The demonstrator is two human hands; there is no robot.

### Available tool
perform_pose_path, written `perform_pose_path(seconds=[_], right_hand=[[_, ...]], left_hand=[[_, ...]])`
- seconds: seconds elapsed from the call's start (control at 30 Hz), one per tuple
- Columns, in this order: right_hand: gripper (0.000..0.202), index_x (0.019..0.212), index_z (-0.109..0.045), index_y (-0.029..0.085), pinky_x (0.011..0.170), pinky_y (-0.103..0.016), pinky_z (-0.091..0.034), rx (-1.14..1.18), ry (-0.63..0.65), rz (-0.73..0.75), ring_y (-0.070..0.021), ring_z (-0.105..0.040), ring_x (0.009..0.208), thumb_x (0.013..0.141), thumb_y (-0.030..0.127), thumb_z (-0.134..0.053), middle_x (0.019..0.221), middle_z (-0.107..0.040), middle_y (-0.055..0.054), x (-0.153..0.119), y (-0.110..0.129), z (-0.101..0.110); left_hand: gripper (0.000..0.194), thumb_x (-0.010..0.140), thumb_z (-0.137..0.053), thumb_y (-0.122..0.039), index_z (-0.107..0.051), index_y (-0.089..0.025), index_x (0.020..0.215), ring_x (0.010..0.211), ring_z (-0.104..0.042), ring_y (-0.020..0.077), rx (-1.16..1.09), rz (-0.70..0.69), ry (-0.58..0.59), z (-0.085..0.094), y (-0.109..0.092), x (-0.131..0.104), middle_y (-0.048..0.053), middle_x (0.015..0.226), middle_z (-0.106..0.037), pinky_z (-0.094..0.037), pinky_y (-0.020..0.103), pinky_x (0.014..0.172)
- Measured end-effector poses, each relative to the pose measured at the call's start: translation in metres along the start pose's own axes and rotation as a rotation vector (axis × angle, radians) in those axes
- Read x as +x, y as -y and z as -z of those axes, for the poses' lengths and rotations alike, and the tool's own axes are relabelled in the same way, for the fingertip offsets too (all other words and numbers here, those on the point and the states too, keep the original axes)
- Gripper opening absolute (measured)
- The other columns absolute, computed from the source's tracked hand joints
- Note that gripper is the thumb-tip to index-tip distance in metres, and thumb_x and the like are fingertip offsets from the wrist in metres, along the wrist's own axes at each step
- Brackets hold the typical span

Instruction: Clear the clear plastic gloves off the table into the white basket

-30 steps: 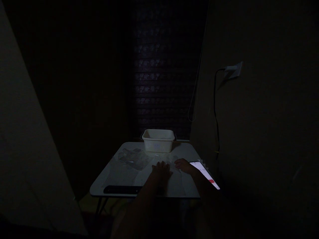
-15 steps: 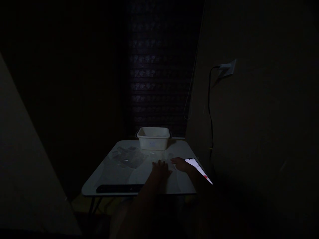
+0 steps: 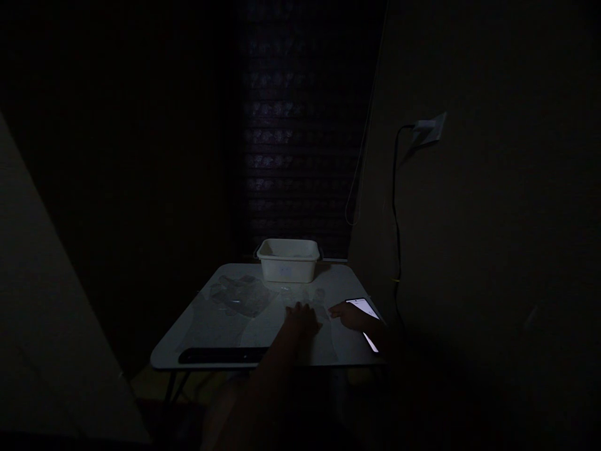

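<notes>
The scene is very dark. My left hand [image 3: 303,317] lies palm down with its fingers spread on a clear, thin plastic sheet or bag [image 3: 322,299] on the white table [image 3: 345,351]. To its right, my right hand [image 3: 350,315] points left with its fingers close together at the edge of that plastic; anything between its fingertips is too dark to see. Under the right wrist a phone [image 3: 362,305] with a bright screen is partly covered. Another crumpled clear plastic bag [image 3: 244,297] lies left of my left hand.
A white plastic tub [image 3: 288,270] with side handles stands at the table's back edge. Along the front left edge runs a long black strip [image 3: 220,356]. A plugged-in cord [image 3: 395,200] hangs down the right wall, and a blind [image 3: 291,169] covers the back.
My right hand has shifted slightly right and nearer to me, covering more of the phone's middle. My left hand stays spread in about the same place.
</notes>
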State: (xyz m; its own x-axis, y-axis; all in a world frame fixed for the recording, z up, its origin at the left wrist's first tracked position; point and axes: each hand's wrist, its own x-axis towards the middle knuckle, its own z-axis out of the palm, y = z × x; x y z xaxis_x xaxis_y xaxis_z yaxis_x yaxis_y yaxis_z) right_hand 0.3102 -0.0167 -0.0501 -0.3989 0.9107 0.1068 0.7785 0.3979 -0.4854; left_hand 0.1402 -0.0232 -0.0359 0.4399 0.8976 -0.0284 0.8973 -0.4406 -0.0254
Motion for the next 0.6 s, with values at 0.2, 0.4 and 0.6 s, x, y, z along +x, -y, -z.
perform_pose_path(seconds=[0.2, 0.4, 0.6], right_hand=[[0.062, 0.112, -0.032, 0.016, 0.075, -0.028, -0.037, 0.014, -0.082, -0.021, -0.0134, -0.047, 0.088, 0.053, 0.001, -0.031, 0.097, -0.053, -0.006, -0.001, 0.005, -0.001], [0.063, 0.117, -0.023, 0.01, 0.075, -0.026, -0.036, -0.105, 0.065, -0.089, -0.0156, -0.044, 0.093, 0.055, 0.002, -0.034, 0.103, -0.049, -0.009, 0.002, 0.036, -0.001], [0.064, 0.118, -0.021, 0.011, 0.073, -0.022, -0.036, -0.121, 0.089, -0.075, -0.0136, -0.044, 0.093, 0.056, 0.002, -0.033, 0.103, -0.049, -0.008, -0.007, 0.035, 0.003]], left_hand=[[0.044, 0.066, -0.029, -0.046, -0.045, -0.02, 0.097, 0.098, -0.032, 0.0269, 0.045, -0.036, -0.013, 0.006, -0.005, -0.002, 0.01, 0.105, -0.043, -0.025, 0.048, 0.074], [0.035, 0.067, -0.032, -0.035, -0.047, -0.018, 0.094, 0.091, -0.038, 0.0241, 0.068, -0.042, -0.009, 0.011, -0.008, -0.001, 0.011, 0.099, -0.046, -0.028, 0.044, 0.072], [0.03, 0.067, -0.032, -0.03, -0.05, -0.019, 0.088, 0.089, -0.04, 0.0238, 0.069, -0.045, 0.019, 0.017, -0.007, 0.0, 0.01, 0.097, -0.048, -0.031, 0.043, 0.069]])
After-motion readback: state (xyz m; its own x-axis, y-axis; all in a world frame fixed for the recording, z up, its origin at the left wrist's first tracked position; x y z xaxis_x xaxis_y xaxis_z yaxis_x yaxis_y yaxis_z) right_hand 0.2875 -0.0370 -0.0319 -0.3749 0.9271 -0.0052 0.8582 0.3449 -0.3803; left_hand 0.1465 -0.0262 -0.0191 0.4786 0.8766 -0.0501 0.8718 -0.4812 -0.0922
